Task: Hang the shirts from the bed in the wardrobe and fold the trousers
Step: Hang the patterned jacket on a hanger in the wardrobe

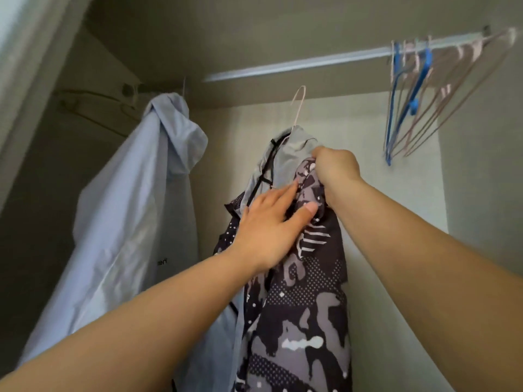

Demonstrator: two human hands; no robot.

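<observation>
Two hands work inside the wardrobe: the right hand [335,168] grips the patterned shirt [300,315] at its top, on a pink hanger [298,108] whose hook sits below the rail [297,63]; the left hand [271,224] rests open against the cloth.

Both bare arms reach upward: right hand [335,171] clenched in a fist, left hand [270,224] flat, fingers extended.
</observation>
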